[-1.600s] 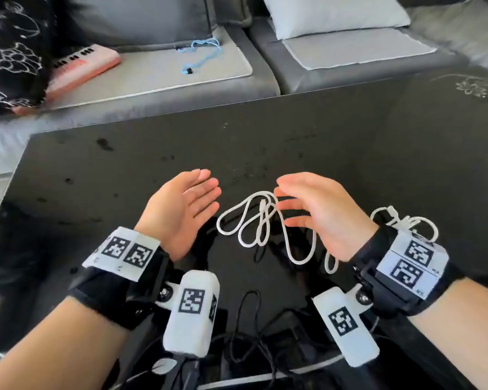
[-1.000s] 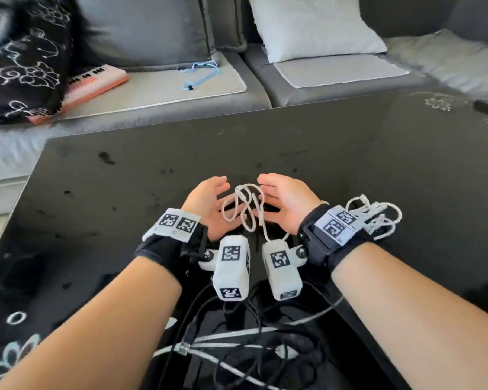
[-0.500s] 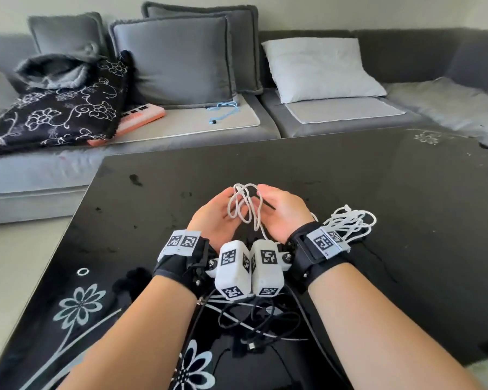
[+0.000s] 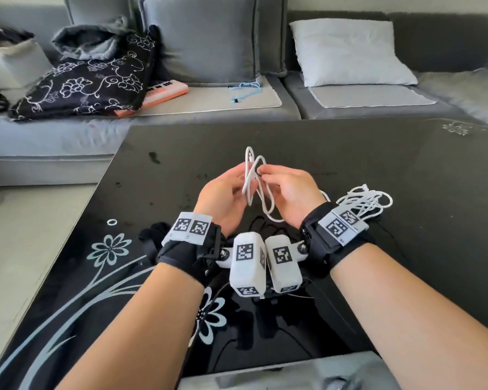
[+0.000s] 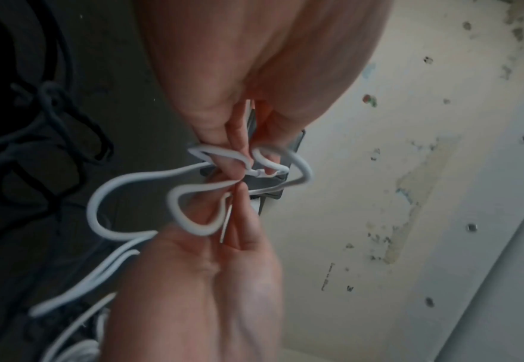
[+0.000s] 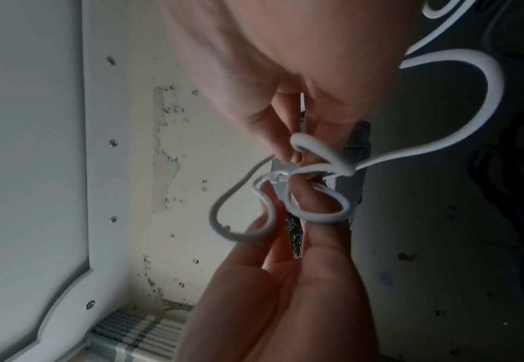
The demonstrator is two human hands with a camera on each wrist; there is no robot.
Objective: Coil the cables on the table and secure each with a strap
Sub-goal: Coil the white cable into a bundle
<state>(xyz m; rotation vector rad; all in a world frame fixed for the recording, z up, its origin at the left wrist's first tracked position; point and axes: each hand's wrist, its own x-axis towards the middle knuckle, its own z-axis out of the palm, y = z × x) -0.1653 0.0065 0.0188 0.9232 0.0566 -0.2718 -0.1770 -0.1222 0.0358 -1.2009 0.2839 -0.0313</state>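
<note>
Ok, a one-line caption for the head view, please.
Both hands, left hand and right hand, hold a looped white cable above the black table.

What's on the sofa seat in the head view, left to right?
Black floral cushion → pink toy keyboard → blue cord → white pillow. Nearer, both hands hold the white cable above the table.
</note>
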